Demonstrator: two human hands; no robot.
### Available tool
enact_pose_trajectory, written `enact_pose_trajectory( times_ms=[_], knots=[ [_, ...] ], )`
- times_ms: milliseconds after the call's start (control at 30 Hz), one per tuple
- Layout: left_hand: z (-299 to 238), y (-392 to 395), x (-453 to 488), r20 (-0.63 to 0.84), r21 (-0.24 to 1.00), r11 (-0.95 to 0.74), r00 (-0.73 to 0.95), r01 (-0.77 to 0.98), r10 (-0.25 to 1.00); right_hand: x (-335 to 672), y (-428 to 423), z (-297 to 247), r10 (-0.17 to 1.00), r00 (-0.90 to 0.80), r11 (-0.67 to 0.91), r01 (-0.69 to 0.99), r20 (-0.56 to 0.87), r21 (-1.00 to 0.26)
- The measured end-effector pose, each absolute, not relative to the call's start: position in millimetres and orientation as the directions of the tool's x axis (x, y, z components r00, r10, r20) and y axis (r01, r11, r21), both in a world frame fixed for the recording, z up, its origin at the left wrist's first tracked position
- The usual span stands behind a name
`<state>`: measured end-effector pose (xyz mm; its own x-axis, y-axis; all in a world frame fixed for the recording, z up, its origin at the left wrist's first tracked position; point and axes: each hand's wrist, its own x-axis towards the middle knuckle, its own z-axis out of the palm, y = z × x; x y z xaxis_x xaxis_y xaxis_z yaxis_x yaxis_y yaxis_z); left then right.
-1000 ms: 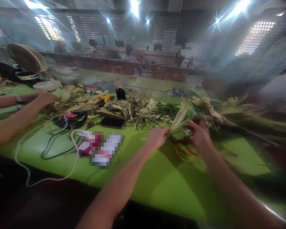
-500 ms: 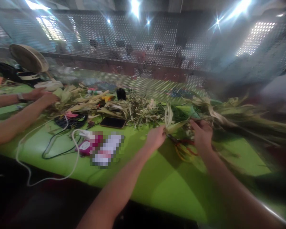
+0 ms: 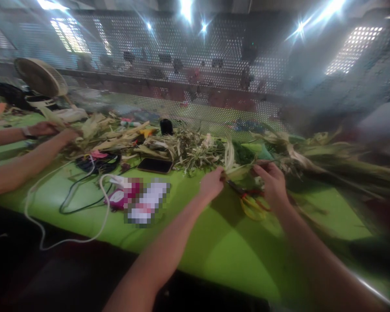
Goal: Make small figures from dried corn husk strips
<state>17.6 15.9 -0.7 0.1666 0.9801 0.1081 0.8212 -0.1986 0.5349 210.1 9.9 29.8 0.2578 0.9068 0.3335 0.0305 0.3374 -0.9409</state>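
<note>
My left hand (image 3: 212, 183) pinches the left end of a pale green corn husk strip (image 3: 240, 172). At the strip's other end, my right hand (image 3: 271, 178) has its thumb and fingers closed on it, so the piece stretches between both hands. Just below it, scissors (image 3: 251, 206) with yellow and red handles lie on the green table (image 3: 214, 260). Behind my hands is a heap of dried, shredded husks (image 3: 195, 154). Long husk leaves (image 3: 315, 162) spread out to the right of my right hand.
A dark phone (image 3: 155, 165), a magenta device (image 3: 121, 197) and a pixelated phone-like item (image 3: 148, 203) lie left of my hands. A white cable (image 3: 71, 241) loops over the front edge. Another person's hands (image 3: 56, 130) handle husks at far left, near a fan (image 3: 40, 78).
Both my hands have shifted slightly left with the husk strip, uncovering more of the scissors. At far left, the other person's hands have moved a little with a husk.
</note>
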Motion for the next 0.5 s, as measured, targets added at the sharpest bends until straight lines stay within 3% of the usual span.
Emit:
enact_pose_trajectory(
  times_ms=[200, 300, 500],
  knots=[
    [-0.7, 10.7, 27.4, 0.155, 0.544, -0.268, 0.218, 0.796, 0.964, 209.8, 10.3, 26.8, 0.943, 0.197, 0.262, 0.055, 0.268, -0.963],
    [-0.3, 11.6, 28.6, 0.155, 0.602, -0.243, 0.186, 0.76, 0.97, 209.9, 11.2, 23.8, 0.957, 0.107, 0.265, 0.068, 0.271, -0.962],
    [1.7, 10.2, 27.7, 0.175, 0.661, -0.186, 0.091, 0.727, 0.98, 205.9, 8.8, 20.7, 0.951, 0.12, 0.275, 0.085, 0.284, -0.958]
  ],
)
